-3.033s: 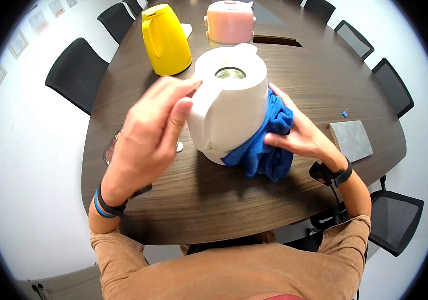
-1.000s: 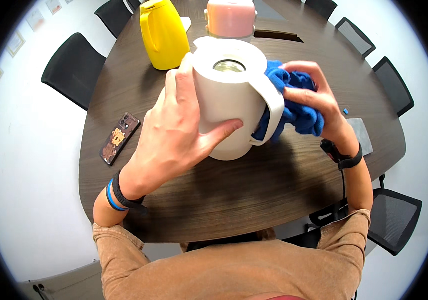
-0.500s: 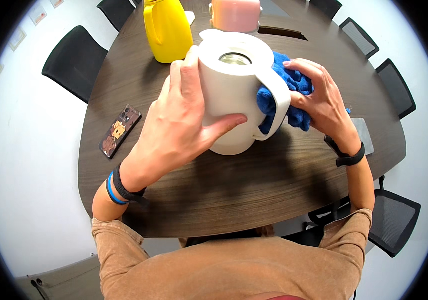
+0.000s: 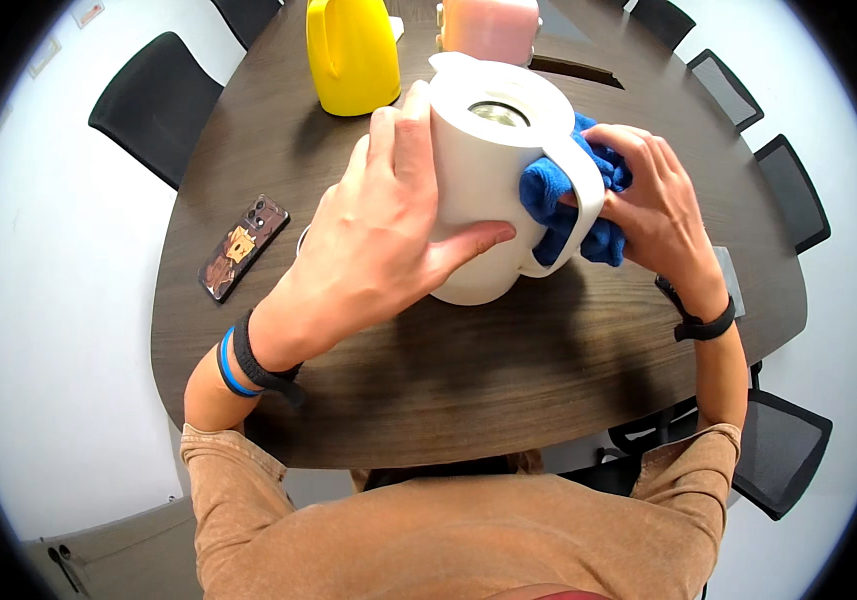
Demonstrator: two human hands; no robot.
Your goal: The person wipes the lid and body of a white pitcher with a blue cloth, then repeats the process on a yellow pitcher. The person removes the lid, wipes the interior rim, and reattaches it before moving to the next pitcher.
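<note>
A white jug (image 4: 474,180) with a spout, a side handle and an open round mouth is held in front of me over the dark table. My left hand (image 4: 389,215) is wrapped round its left side, with the thumb across the front. On the right, my right hand (image 4: 654,200) grips a bunched blue cloth (image 4: 547,190). Part of the cloth is pushed through the gap between handle and body, and the thumb reaches in at the handle. The fingertips behind the cloth are partly hidden.
Beyond the jug stand a yellow jug (image 4: 354,60) and a pink appliance (image 4: 490,30). A phone in a patterned case (image 4: 245,248) lies at the left. By my right wrist is a flat grey object (image 4: 729,280). Black chairs (image 4: 159,105) surround the wooden table (image 4: 379,410).
The white jug and both hands sit slightly further right in view, and the jug leans a little more. The cloth bunches more inside the handle gap, where the right thumb now reaches in.
</note>
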